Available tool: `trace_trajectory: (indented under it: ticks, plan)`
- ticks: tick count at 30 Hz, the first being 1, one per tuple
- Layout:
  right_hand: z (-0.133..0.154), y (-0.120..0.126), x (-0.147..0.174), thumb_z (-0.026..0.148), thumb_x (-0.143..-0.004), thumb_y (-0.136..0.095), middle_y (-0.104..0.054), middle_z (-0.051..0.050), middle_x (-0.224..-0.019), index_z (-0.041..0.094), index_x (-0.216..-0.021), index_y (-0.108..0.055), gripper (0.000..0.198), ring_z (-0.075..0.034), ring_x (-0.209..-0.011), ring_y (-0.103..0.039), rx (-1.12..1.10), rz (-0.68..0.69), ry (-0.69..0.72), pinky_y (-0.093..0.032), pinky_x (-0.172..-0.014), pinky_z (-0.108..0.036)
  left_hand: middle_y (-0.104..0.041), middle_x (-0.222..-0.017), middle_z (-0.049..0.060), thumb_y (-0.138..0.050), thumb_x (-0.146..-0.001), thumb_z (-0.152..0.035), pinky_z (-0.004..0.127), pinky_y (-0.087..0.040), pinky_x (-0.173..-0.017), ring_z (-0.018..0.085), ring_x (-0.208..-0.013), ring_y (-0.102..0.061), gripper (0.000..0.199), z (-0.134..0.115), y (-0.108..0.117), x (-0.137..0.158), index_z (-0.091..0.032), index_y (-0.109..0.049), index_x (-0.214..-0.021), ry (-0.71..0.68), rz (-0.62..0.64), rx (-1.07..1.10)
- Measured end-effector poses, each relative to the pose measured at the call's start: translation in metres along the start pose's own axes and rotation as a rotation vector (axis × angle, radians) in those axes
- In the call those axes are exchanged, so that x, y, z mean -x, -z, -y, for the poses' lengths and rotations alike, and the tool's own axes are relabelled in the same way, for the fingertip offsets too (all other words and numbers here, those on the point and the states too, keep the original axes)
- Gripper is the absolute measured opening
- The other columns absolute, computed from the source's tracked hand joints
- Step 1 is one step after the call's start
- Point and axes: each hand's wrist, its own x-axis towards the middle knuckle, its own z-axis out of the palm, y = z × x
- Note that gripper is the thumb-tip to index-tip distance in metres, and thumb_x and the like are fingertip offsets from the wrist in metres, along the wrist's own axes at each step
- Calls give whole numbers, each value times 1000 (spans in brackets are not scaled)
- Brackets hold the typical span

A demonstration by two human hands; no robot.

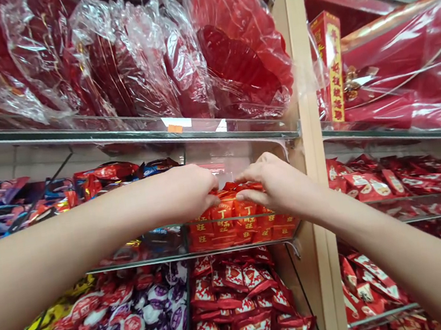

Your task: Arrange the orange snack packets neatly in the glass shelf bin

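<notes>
Both my hands reach into a glass-fronted bin on the middle shelf, filled with small orange-red wrapped candies (232,223) printed with yellow characters. My left hand (191,190) rests knuckles-up on the left part of the pile, its fingers curled down among the packets. My right hand (274,182) comes in from the right, its fingertips pinching the top packets at the middle of the pile. The two hands almost meet over the candies. Whether either hand has lifted a packet is hidden by the fingers.
A glass shelf (127,134) above carries plastic-wrapped red decorations (238,49). A wooden upright (307,121) divides the shelving. Bins below hold red-and-white candies (243,308) and purple-and-red candies (135,322). More red packets (389,180) fill the right bay, blue and red ones (46,198) the left.
</notes>
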Motion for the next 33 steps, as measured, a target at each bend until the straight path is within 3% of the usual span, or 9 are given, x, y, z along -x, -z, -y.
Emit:
trace_trajectory:
  ticks: [5,10,18,22,28,33]
  plan:
    - [10,-11,-13,26,-79,-56,-67,-3,-72,20,-75,-66,12,-18,-71,-50,-78,102,-2,-34,-66,-30,-60,-61,3,-50,-79,-15,27,-29,-46,18,-53,-53,14,1,-1,0,-18,-60,-71,-6,-15,-38]
    - [9,-14,-12,19,-80,-52,-60,-1,-62,16,-61,-57,19,-14,-61,-43,-72,75,-8,-27,-59,-29,-64,-70,4,-54,-78,-16,27,-31,-47,20,-60,-57,10,3,-7,-4,-19,-64,-77,6,-38,-58]
    - [0,-13,-4,22,-81,-51,-62,-5,-69,15,-75,-63,15,-16,-67,-46,-99,5,-56,-32,-61,-28,-59,-58,3,-55,-74,-14,26,-29,-42,18,-50,-52,7,0,-5,-9,-16,-61,-70,5,-22,-73]
    - [-4,-16,-2,22,-80,-53,-62,-3,-66,15,-73,-64,14,-15,-65,-48,-165,-19,12,-33,-59,-26,-55,-53,1,-56,-73,-15,26,-27,-42,16,-46,-46,9,-2,-8,-11,-17,-57,-64,-36,-57,-68]
    - [-7,-13,6,27,-79,-55,-65,-1,-73,17,-79,-63,13,-12,-65,-53,-297,10,34,-36,-60,-23,-63,-65,1,-51,-76,-12,26,-31,-47,17,-54,-54,13,-4,-10,-6,-20,-63,-75,-43,-30,-22]
    - [-6,-14,9,25,-79,-54,-65,-1,-71,17,-77,-62,12,-11,-62,-54,-273,37,1,-36,-58,-23,-61,-61,3,-53,-76,-14,26,-30,-45,18,-52,-53,10,-7,-11,-4,-17,-61,-71,-46,-50,-57]
